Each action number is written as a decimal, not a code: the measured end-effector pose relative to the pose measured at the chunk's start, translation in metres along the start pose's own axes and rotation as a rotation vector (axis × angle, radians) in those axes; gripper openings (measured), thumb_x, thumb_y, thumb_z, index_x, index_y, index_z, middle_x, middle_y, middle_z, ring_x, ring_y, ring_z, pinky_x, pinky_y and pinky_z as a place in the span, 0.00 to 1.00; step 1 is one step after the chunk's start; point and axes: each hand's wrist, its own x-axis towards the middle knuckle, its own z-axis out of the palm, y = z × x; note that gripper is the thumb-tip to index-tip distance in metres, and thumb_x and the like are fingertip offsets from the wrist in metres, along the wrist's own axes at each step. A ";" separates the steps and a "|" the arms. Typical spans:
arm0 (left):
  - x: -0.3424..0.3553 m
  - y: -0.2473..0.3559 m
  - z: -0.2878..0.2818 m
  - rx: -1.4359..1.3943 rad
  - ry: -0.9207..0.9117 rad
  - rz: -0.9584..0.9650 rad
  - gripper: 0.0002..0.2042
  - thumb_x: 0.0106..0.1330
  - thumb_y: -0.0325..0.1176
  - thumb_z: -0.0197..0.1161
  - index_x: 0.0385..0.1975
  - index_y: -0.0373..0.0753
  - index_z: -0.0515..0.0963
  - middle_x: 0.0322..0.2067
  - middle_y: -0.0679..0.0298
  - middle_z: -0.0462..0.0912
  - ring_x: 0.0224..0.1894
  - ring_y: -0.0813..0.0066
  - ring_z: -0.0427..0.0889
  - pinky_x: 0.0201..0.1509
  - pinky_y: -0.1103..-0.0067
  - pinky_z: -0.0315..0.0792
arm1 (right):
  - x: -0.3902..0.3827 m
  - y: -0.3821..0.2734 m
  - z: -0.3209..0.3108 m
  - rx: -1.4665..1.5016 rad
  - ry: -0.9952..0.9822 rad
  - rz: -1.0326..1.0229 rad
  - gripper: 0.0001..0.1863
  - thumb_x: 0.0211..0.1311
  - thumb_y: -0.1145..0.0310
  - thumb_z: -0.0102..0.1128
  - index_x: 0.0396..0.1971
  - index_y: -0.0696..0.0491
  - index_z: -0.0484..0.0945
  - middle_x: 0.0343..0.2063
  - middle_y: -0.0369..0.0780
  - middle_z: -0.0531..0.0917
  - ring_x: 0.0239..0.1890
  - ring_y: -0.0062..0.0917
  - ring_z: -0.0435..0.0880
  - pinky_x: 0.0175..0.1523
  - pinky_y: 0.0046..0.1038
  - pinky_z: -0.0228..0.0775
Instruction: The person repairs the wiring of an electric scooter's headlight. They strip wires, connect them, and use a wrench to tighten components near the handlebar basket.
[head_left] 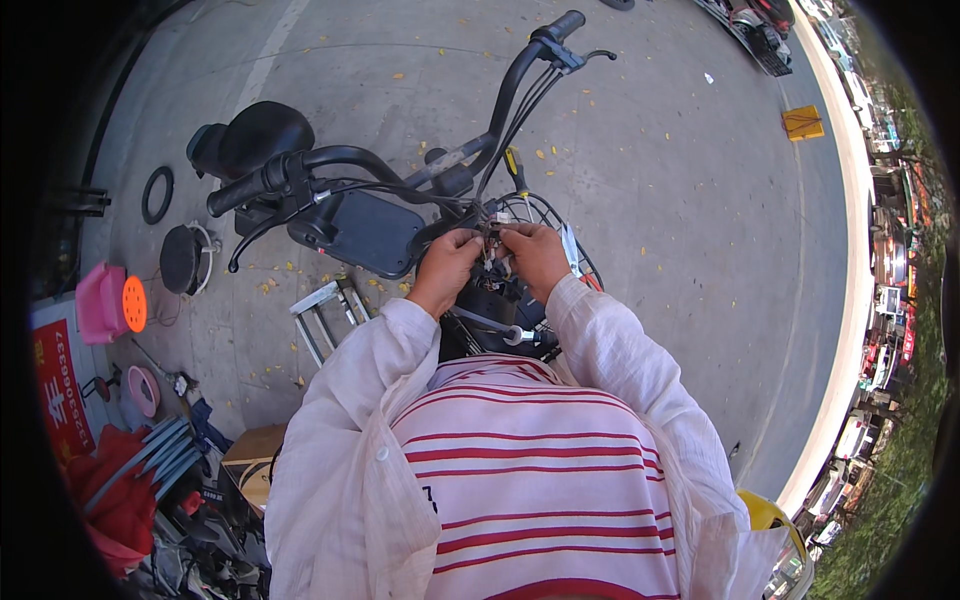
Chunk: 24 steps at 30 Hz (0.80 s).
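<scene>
An electric bike stands before me, its black handlebar [350, 157] spreading to the far left and far right. At the front of its steering column, my left hand [447, 268] is closed in a pinch on thin wires [489, 248]. Close beside it, my right hand [537, 258] pinches the same cluster from the other side. Small pale connectors show among the wires, but the fingers partly cover them. Below my hands is a black front housing [490, 307]. A wire basket [540, 210] sits around this area, with a yellow-and-black screwdriver [516, 170] at its far rim.
The bike's black saddle [268, 138] and flat footboard [372, 233] lie to the left. Beyond them are a tyre [157, 195], a round stool [182, 259] and a pink chair [101, 304]. A metal frame [328, 315] stands near my left forearm. A yellow box [802, 123] lies far right.
</scene>
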 end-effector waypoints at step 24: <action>-0.001 -0.004 0.003 -0.104 0.017 -0.018 0.06 0.67 0.34 0.59 0.35 0.39 0.76 0.21 0.77 0.68 0.16 0.92 0.59 0.16 0.89 0.50 | 0.000 0.018 0.004 -0.571 0.216 -0.409 0.13 0.55 0.62 0.60 0.29 0.57 0.81 0.24 0.47 0.84 0.29 0.38 0.84 0.36 0.35 0.74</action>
